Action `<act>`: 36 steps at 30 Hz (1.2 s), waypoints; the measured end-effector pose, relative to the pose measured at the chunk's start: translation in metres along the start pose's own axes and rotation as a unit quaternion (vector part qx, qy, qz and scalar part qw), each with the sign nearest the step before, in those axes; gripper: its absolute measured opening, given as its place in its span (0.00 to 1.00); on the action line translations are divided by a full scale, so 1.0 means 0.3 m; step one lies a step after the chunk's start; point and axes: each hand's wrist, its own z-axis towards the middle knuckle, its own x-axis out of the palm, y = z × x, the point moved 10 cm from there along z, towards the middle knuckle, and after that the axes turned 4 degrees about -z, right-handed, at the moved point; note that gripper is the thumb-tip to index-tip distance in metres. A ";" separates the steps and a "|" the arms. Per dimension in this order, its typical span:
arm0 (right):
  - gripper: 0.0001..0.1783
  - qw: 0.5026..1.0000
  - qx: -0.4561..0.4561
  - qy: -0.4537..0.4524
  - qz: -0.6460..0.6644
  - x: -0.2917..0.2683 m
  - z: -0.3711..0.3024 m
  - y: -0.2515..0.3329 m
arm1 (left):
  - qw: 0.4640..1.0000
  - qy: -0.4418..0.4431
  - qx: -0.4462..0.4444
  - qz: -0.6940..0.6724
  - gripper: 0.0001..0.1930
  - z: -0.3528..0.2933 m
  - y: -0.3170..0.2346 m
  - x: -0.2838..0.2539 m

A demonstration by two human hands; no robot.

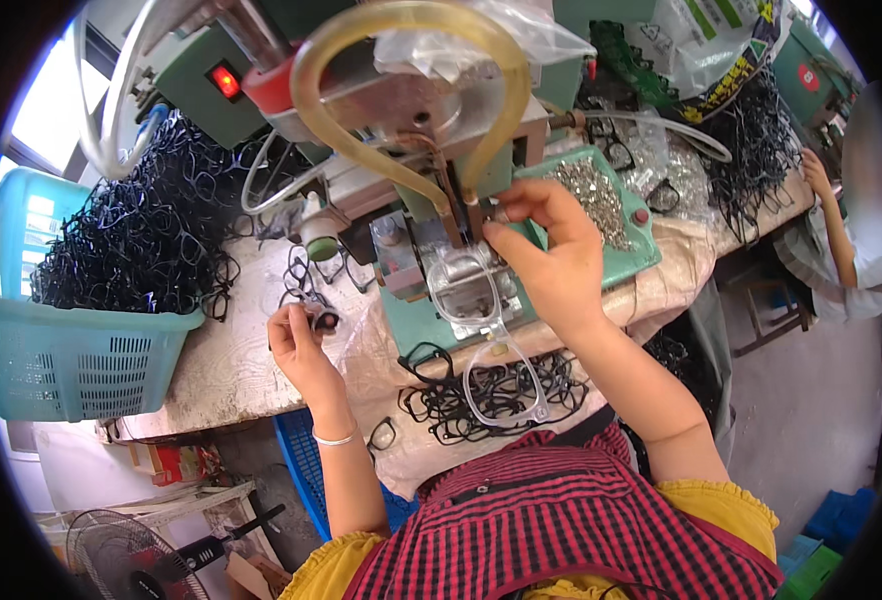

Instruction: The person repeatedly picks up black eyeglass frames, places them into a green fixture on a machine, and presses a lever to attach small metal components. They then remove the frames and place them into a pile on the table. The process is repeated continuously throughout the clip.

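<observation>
A clear eyeglass frame (pixel 506 375) sits at the working point of a green bench machine (pixel 421 320), one rim under the metal tips and the other hanging toward me. My right hand (pixel 556 250) is at those tips, thumb and forefinger closing by the frame's far end; whatever is between them is too small to make out. Off to the left, my left hand (pixel 301 345) is closed on a dark piece that looks like a black eyeglass frame (pixel 325 321), partly hidden by the fingers. More black frames (pixel 311 285) lie just beyond it.
Black frames fill a teal basket (pixel 91 355) at left; another pile (pixel 491 400) lies before the machine. Small metal parts (pixel 586 195) fill a green tray (pixel 641 245) at right. A yellowish hose (pixel 306 80) loops over the machine. Another person (pixel 841 240) sits far right.
</observation>
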 end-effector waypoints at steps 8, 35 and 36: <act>0.25 0.999 0.018 0.045 0.019 0.050 0.022 0.074 | 0.886 0.255 0.388 -0.015 0.09 -0.176 -0.690 0.489; 0.06 0.782 -0.169 0.092 -0.593 -0.460 0.077 -0.060 | 0.771 0.407 0.460 0.171 0.15 -0.415 -0.459 0.621; 0.06 0.782 -0.169 0.098 -0.592 -0.459 0.079 -0.059 | 0.776 0.386 0.461 0.190 0.16 -0.432 -0.447 0.607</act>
